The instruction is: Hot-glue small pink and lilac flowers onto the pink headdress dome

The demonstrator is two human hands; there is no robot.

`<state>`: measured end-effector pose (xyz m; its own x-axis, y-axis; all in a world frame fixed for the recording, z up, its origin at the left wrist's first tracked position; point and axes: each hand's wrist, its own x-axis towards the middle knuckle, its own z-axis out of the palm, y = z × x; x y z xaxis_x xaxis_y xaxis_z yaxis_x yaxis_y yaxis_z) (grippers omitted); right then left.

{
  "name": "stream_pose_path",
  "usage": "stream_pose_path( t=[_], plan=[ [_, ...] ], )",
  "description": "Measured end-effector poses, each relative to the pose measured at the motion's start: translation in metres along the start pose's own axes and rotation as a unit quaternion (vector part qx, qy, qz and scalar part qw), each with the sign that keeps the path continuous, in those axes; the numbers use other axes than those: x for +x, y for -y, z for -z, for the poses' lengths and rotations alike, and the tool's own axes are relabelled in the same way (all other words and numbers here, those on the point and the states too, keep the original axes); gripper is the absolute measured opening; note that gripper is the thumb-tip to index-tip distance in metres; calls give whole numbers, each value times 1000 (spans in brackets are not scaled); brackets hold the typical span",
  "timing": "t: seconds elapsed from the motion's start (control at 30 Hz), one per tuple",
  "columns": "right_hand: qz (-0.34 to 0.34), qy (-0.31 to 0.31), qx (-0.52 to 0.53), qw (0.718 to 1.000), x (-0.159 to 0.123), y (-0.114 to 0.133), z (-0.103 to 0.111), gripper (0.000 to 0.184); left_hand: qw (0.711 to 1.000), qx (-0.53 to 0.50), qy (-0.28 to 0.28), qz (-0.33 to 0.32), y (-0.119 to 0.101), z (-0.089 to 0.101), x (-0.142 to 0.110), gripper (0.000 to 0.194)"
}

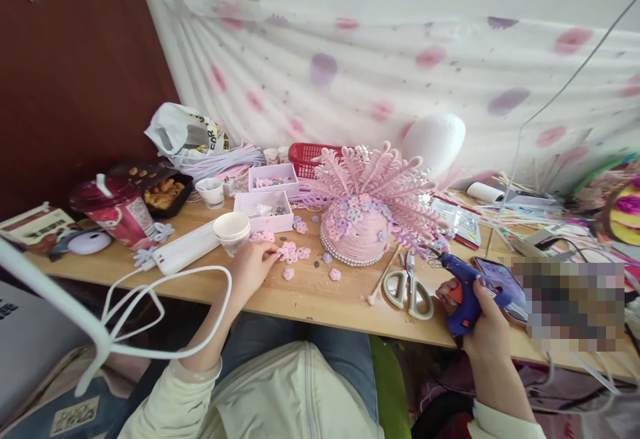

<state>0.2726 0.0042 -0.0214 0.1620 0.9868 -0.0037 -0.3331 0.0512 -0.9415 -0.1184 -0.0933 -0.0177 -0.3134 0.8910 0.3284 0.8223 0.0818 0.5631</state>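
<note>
Clearly, the blue glue gun [463, 285] is the likeliest source of trouble. Taking the pink dome [357, 242] as the clock's centre, the gun sits near four o'clock, its nozzle close to the fuzzy plumes [377, 175]; if it is hot (that I cannot tell), a small drift could singe or gum the fibres. The right hand [483, 315] is wrapped round the grip, fingers at the orange trigger, so a stray squeeze might drip glue on the scissors [410, 289] below, between four and five o'clock, or on the phone [503, 285] just beyond.

Towards nine o'clock, the left hand [256, 265] has thumb and fingertips drawn together at the edge of the pink flowers [290, 251]; whether it grips one, I cannot tell. A sleeve or wrist could nudge the stacked paper cups [231, 229] beside it.

As for materials, the dome looks wound in soft cord, rimmed with round pearly beads and crusted with small ruffled blossoms. The plumes fan out feather-like, while the scissors pair slim metal blades with smooth looped handles.
</note>
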Motion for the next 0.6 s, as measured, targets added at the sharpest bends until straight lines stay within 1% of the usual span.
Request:
stream_pose_path(
  t=[0.13, 0.2, 0.23, 0.3, 0.37, 0.4, 0.47, 0.5, 0.57, 0.6],
  plan=[
    [14, -4, 5, 1000, 0, -1, -2, 55, 999, -25, -37, 1, -2, 10, -5, 15],
    [37, -8, -9, 999, -3, 2, -5, 54, 997, -37, -58, -25, -8, 13, -9, 14],
    [50, -7, -21, 998, -6, 4, -7, 54, 995, -45, -69, -58, -13, 13, -10, 13],
    [76, 6, -52, 996, -14, 11, -11, 52, 980, -66, -97, -161, -26, 12, -14, 13],
    [104, 23, -79, 991, -26, 19, -14, 47, 951, -84, -131, -268, -41, 10, -16, 14],
    [117, 26, -93, 988, -33, 23, -15, 45, 936, -90, -146, -307, -50, 9, -17, 15],
    [133, 29, -130, 982, -51, 30, -17, 39, 909, -96, -167, -369, -66, 8, -19, 16],
    [138, 41, -155, 977, -60, 34, -19, 37, 898, -96, -177, -392, -74, 8, -20, 17],
    [166, 83, -203, 961, -79, 41, -24, 33, 878, -87, -199, -427, -87, 9, -21, 17],
    [182, 121, -223, 950, -88, 44, -27, 33, 871, -78, -211, -436, -93, 9, -22, 17]
  ],
)
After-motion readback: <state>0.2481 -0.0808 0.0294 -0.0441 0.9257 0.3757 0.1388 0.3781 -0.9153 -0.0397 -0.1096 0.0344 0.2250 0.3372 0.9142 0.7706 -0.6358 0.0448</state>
